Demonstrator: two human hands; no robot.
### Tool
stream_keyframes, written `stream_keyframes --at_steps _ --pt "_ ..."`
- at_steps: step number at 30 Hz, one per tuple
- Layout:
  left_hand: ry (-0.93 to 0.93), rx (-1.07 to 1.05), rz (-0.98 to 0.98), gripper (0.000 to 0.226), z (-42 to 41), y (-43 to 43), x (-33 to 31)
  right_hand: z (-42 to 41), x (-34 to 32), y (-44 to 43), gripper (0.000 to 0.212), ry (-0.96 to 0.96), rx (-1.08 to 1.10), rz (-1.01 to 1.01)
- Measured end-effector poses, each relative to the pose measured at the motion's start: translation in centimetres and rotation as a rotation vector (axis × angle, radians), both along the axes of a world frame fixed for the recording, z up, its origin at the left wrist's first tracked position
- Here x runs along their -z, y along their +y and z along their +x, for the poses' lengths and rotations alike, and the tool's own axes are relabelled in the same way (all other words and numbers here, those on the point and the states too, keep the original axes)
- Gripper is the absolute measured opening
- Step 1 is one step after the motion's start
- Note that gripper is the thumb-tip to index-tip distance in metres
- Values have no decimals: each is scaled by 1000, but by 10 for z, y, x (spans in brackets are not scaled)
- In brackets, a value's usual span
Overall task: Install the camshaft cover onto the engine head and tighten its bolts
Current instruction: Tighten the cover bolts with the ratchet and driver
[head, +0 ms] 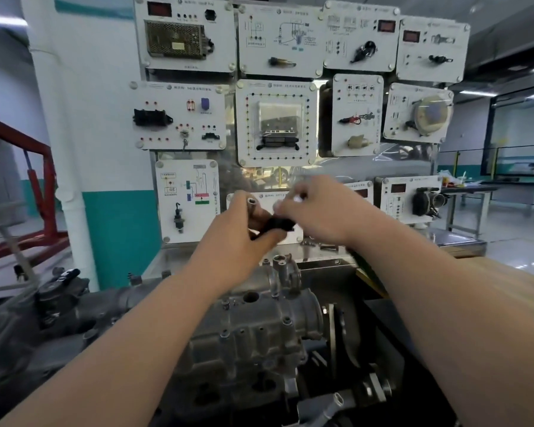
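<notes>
Left hand (244,224) and right hand (318,211), both bare, on long bare forearms (438,297).

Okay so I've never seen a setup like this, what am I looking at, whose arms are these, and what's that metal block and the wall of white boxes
This is one picture from a camera worn on a person's head, looking forward and down, so the arms are theirs. The left hand grips a dark tool with a silver socket end. The right hand seems to pinch a small pale piece, too blurred to name. Below them sits a grey metal engine. Behind stands a board of white training panels carrying electrical parts.
</notes>
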State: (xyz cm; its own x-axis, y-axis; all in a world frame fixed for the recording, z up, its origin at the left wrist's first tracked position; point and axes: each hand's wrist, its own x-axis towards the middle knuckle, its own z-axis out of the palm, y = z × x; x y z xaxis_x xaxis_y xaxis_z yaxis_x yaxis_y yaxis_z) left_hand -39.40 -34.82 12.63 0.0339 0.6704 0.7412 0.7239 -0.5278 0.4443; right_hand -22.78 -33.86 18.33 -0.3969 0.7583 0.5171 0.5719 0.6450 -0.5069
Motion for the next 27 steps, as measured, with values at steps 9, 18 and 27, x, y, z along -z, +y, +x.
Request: stream_keyframes --at_steps 9,18,27 --pt "312 -180 -316 23 -49 35 60 16 10 36 29 295 88 -52" --pt "351 -222 -286 22 -49 34 65 15 18 48 21 278 55 -272" --pt "581 -285 -218 18 -38 33 63 28 0 60 20 258 76 -692"
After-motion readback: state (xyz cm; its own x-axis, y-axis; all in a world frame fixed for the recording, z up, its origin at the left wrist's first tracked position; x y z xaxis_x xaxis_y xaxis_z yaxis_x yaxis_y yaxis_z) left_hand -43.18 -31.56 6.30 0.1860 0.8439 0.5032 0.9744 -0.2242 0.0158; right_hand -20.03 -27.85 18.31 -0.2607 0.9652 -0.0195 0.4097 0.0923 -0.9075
